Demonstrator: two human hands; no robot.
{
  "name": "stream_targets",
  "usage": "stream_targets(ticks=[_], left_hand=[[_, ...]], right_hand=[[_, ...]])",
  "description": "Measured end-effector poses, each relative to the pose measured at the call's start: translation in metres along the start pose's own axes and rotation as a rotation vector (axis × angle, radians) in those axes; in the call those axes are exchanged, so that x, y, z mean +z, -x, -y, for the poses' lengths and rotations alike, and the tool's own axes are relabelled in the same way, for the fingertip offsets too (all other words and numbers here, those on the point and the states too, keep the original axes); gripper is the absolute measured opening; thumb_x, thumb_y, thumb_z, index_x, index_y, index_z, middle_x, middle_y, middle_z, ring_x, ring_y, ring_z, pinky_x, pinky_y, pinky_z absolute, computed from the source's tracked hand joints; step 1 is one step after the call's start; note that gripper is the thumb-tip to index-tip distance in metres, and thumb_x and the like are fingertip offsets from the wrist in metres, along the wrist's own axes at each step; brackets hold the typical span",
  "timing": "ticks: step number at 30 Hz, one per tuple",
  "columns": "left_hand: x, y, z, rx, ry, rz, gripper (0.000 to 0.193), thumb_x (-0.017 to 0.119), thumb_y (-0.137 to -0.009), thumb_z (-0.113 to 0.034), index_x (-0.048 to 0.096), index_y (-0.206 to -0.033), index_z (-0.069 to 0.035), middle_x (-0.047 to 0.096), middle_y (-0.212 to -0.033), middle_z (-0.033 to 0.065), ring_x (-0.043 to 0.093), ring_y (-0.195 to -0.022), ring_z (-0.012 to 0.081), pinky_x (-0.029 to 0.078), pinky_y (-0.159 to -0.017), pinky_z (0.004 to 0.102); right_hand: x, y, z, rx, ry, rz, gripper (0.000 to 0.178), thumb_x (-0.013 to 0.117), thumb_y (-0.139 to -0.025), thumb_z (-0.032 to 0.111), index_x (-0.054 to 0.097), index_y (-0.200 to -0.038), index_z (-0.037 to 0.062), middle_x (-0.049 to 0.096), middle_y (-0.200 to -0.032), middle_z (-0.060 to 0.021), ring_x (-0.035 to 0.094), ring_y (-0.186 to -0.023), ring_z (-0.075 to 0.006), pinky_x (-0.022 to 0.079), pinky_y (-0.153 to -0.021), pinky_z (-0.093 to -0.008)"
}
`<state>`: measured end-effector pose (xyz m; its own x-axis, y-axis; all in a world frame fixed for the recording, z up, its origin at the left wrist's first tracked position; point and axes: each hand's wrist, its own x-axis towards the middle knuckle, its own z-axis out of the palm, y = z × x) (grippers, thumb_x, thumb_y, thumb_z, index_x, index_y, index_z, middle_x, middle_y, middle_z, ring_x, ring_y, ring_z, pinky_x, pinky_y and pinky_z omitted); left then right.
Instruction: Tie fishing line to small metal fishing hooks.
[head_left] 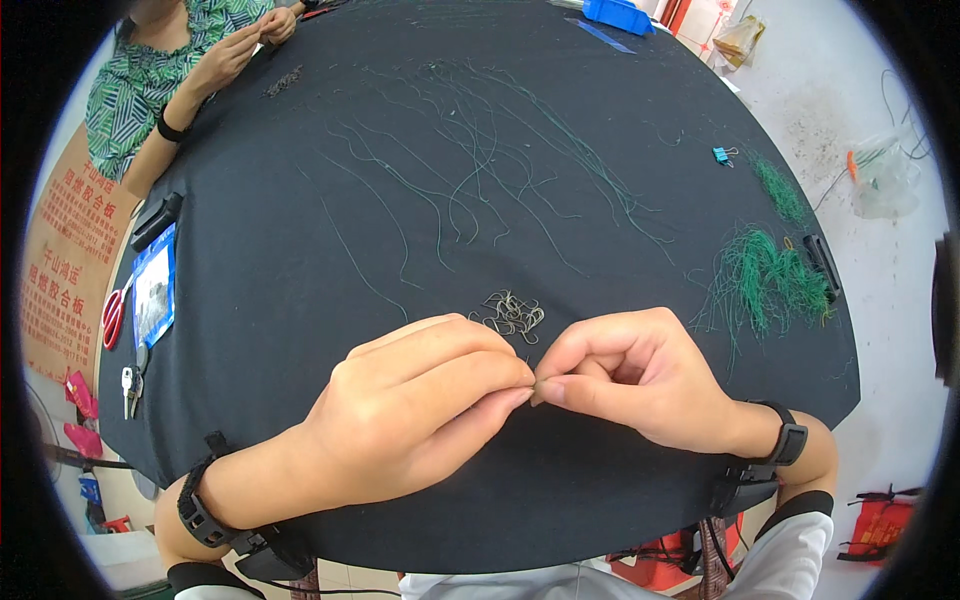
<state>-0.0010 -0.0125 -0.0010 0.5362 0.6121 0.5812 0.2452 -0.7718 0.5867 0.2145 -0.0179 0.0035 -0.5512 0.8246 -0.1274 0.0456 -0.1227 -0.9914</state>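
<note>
My left hand (425,405) and my right hand (640,385) meet at their fingertips over the near part of the black-covered table. Both are closed in a pinch around something tiny, mostly hidden by the fingers; only a small brownish bit shows between them. Just beyond the fingertips lies a small heap of bent metal hooks (511,315), looking like fish hooks. Farther off, many thin dark green strands of line (470,150) are spread loosely over the cloth. A tangled bundle of green thread (765,280) rests to the right of my right hand.
Along the left edge are red-handled scissors (114,318), a blue packet (154,285), a black clip-like object (157,220) and keys (131,390). A blue binder clip (724,156) sits at right, a blue tray (618,14) at the far edge. Another person's hands (255,42) work at far left.
</note>
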Motion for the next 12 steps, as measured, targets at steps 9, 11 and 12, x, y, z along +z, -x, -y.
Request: stream_targets(ticks=[9,11,12], left_hand=[[-0.0050,-0.0010,-0.0052,-0.184,0.116,0.068,0.011,0.065,-0.077,0.003,0.067,-0.088,0.000,0.066,-0.082,0.0101,0.063,-0.067,0.0140,0.051,-0.052,0.0221],[-0.0063,-0.0010,-0.0065,-0.216,0.151,0.093,0.012,0.065,-0.079,0.001,0.067,-0.090,-0.001,0.066,-0.085,0.0104,0.064,-0.068,0.0143,0.052,-0.054,0.0220],[-0.0067,-0.0004,-0.0073,-0.236,0.169,0.109,0.012,0.065,-0.079,0.000,0.067,-0.091,-0.002,0.066,-0.088,0.0107,0.065,-0.069,0.0146,0.053,-0.055,0.0220]], right_hand=[[0.0033,0.0016,0.0016,0.005,-0.039,-0.015,0.010,0.059,-0.090,0.005,0.065,-0.091,-0.0024,0.060,-0.074,0.0026,0.048,-0.064,0.0020,0.034,-0.053,-0.0162],[0.0036,0.0021,0.0023,0.012,-0.046,-0.011,0.010,0.059,-0.091,0.005,0.065,-0.092,-0.0022,0.061,-0.074,0.0025,0.048,-0.064,0.0020,0.034,-0.053,-0.0160],[0.0035,0.0018,0.0020,0.012,-0.047,-0.009,0.010,0.059,-0.091,0.005,0.065,-0.092,-0.0022,0.061,-0.074,0.0025,0.048,-0.064,0.0020,0.034,-0.053,-0.0160]])
